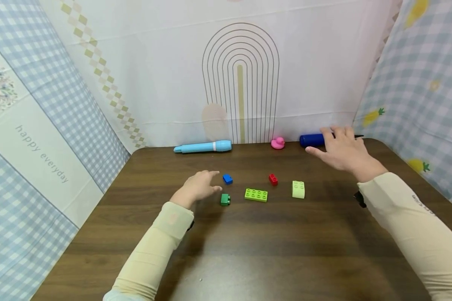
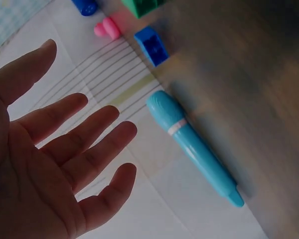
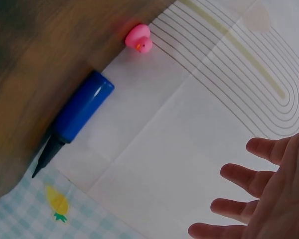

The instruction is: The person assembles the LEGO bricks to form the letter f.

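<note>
My left hand (image 1: 197, 187) hovers with fingers spread, holding nothing. Nearest to it are a blue toy brick (image 1: 227, 179) and a dark green brick (image 1: 225, 199). A lime-green brick (image 1: 256, 195), a red brick (image 1: 273, 179) and a pale green brick (image 1: 298, 189) lie farther right. My right hand (image 1: 342, 150), fingers apart and nothing in its grasp, is over a blue cylinder with a pointed black tip (image 3: 84, 109), partly hiding it in the head view. In the right wrist view, a gap shows between the fingers and the cylinder.
Along the back of the brown table (image 1: 226, 251) lie a light-blue stick-shaped thing with a white band (image 1: 203, 147) and a pink toy duck (image 1: 278, 143). A white printed cloth (image 1: 173, 83) hangs behind, with checked cloth (image 1: 429, 83) at the sides.
</note>
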`<state>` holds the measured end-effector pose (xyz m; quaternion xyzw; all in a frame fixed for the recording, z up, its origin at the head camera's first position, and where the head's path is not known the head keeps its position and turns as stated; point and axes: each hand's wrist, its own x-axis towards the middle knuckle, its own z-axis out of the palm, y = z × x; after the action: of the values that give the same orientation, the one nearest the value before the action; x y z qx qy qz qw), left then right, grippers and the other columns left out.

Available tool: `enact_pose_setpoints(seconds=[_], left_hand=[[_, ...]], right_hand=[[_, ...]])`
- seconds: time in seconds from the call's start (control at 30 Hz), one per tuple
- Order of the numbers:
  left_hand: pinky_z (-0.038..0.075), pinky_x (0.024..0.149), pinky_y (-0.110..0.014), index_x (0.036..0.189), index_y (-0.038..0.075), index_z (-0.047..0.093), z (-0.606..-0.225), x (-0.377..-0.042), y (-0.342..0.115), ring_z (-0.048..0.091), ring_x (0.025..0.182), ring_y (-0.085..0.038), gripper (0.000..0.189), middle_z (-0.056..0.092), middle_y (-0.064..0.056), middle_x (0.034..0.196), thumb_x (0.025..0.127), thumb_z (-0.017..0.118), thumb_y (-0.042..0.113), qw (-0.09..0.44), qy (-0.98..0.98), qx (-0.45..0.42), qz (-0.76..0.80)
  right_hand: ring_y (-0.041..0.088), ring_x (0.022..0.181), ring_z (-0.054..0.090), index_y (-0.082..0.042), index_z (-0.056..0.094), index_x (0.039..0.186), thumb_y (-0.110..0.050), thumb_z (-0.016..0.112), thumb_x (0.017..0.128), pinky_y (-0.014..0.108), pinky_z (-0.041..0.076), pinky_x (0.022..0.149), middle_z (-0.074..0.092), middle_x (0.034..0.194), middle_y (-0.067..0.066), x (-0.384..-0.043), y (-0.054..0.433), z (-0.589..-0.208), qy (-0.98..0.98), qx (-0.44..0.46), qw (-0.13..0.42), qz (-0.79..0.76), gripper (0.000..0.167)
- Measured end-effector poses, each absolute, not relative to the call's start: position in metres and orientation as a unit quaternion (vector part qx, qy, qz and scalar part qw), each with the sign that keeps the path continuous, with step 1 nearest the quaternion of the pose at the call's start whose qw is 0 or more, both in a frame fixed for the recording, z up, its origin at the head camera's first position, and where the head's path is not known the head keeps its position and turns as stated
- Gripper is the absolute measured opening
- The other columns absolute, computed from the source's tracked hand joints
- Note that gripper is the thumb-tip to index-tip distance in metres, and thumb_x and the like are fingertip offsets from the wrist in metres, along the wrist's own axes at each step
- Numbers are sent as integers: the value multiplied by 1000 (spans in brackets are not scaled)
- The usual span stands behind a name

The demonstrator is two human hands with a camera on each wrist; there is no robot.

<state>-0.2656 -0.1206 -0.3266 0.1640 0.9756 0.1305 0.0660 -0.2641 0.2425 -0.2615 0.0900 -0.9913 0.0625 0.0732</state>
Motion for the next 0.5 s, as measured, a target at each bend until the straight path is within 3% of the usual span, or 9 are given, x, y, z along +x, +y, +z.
enact_pose_setpoints(seconds=[0.5], left_hand=[[40,82,-38,119,8,54,-353,-266,-105,50,103,-21,47,55,-5,115,76,68,22,113,967,197,113]], right_hand=[[45,117,19,1,26,134,-69,26,79,61,23,85,28,131,26,-271,204,-286,-989,126,59,59,89]])
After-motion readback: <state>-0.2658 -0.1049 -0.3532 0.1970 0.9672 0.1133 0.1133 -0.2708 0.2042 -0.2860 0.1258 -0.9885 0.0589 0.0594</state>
